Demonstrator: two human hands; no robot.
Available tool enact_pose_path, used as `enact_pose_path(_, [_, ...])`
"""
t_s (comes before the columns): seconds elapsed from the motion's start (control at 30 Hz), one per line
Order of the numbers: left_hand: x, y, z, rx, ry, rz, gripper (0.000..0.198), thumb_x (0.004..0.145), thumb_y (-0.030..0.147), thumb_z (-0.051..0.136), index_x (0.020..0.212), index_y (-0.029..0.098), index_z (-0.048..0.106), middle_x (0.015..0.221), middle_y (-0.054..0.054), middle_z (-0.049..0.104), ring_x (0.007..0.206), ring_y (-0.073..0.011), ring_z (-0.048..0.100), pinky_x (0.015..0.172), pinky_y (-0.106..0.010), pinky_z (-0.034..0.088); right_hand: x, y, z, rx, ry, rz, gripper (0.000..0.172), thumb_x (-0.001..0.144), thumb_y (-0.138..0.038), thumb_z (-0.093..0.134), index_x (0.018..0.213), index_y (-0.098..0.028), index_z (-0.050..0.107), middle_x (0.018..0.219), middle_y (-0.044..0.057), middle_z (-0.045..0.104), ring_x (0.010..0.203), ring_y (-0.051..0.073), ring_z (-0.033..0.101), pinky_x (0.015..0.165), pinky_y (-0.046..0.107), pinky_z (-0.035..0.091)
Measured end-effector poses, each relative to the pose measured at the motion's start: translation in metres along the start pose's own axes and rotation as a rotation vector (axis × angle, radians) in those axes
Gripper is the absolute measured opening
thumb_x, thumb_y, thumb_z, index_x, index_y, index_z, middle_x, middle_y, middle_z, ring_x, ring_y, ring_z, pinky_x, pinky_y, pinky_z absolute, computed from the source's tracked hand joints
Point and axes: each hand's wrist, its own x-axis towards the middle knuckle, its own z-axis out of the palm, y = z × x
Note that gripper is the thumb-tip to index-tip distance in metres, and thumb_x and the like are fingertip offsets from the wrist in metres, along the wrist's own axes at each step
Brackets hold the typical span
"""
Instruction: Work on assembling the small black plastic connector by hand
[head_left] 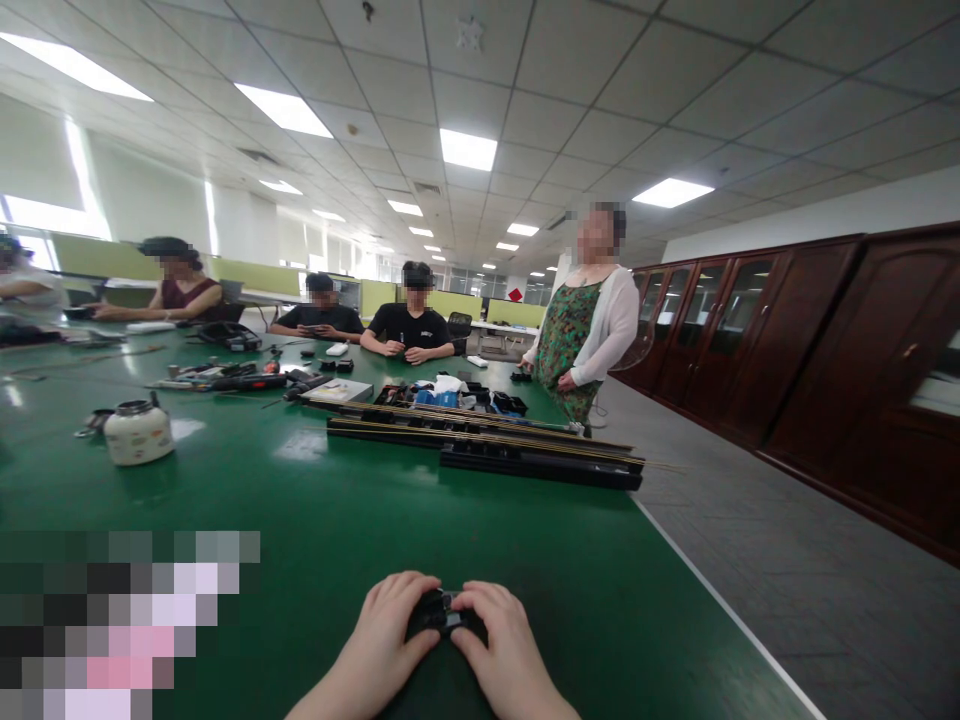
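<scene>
Left hand [390, 625] and right hand [499, 620] partly cover black object [452, 619]

Fingers and thumbs hide both its ends; a paler patch seems to show in the gap, though it is too small to be sure. The forearms [330, 692] are cut by the bottom edge. Pixelated blocks [97, 640] mask the near left of the green table [300, 570]. The leftmost person [34, 287] and the dark cabinets [806, 340] run off the sides. Individual pieces in the farther heap [442, 397] blur together.

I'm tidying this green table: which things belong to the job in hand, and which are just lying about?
In use:
- small black object between left hand and right hand

Apparently lying about:
- round white patterned jar
- long straight black bars
- flat white rectangular item
</scene>
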Motion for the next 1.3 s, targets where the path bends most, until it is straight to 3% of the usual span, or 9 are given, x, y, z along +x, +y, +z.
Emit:
enact_pose_path(0.17, [-0.002, 0.000, 0.001, -0.008, 0.010, -0.018, 0.048, 0.064, 0.019, 0.059, 0.111, 0.026, 0.053, 0.111, -0.003, 0.061, 0.108, -0.0232, 0.050, 0.096, -0.040, 0.034, 0.000, 0.001, 0.000, -0.001, 0.012, -0.011, 0.021, 0.071, -0.018, 0.056, 0.088, -0.027, 0.064, 0.105, 0.002, 0.063, 0.108, 0.022, 0.050, 0.095, 0.035, 0.032])
enact_pose_path(0.33, [-0.002, 0.000, 0.001, -0.012, 0.004, 0.019, 0.037, 0.068, 0.020, 0.057, 0.105, 0.027, 0.056, 0.107, -0.002, 0.063, 0.104, -0.0217, 0.053, 0.095, -0.039, 0.035, 0.000, 0.001, 0.000, 0.002, 0.015, -0.022, 0.021, 0.071, -0.018, 0.057, 0.089, -0.027, 0.064, 0.105, 0.002, 0.063, 0.107, 0.022, 0.051, 0.095, 0.036, 0.033])
enact_pose_path(0.47, [-0.002, 0.001, 0.000, -0.001, 0.004, 0.001, 0.040, 0.068, 0.022, 0.059, 0.107, 0.026, 0.055, 0.109, -0.003, 0.062, 0.105, -0.0223, 0.052, 0.096, -0.040, 0.034, -0.001, 0.001, 0.000, 0.061, 0.030, -0.014, 0.020, 0.071, -0.019, 0.058, 0.088, -0.026, 0.064, 0.105, 0.003, 0.063, 0.107, 0.023, 0.051, 0.095, 0.037, 0.033])
enact_pose_path(0.7, [-0.003, 0.003, -0.002, -0.002, -0.009, -0.002, 0.036, 0.068, 0.024, 0.059, 0.104, 0.027, 0.057, 0.105, -0.002, 0.063, 0.104, -0.0220, 0.052, 0.095, -0.039, 0.033, 0.006, 0.009, -0.001, 0.355, 0.120, 0.119, 0.022, 0.073, -0.027, 0.057, 0.093, -0.022, 0.061, 0.099, 0.004, 0.065, 0.099, 0.022, 0.057, 0.091, 0.034, 0.040])
enact_pose_path(0.93, [-0.001, 0.005, -0.004, 0.004, -0.016, -0.020, 0.039, 0.068, 0.022, 0.058, 0.107, 0.027, 0.056, 0.108, -0.003, 0.062, 0.106, -0.0228, 0.051, 0.097, -0.040, 0.032, 0.014, 0.019, 0.002, 0.686, 0.218, 0.145, 0.027, 0.068, -0.035, 0.064, 0.089, -0.018, 0.060, 0.090, 0.006, 0.069, 0.090, 0.022, 0.062, 0.085, 0.035, 0.045])
enact_pose_path(1.3, [-0.002, 0.004, -0.003, 0.006, -0.011, -0.009, 0.039, 0.068, 0.021, 0.056, 0.107, 0.027, 0.056, 0.108, -0.003, 0.062, 0.107, -0.0225, 0.051, 0.098, -0.040, 0.031, 0.018, 0.031, -0.001, 0.979, 0.364, 0.300, 0.049, 0.059, -0.043, 0.072, 0.099, -0.018, 0.062, 0.102, 0.008, 0.068, 0.103, 0.024, 0.059, 0.097, 0.038, 0.040])
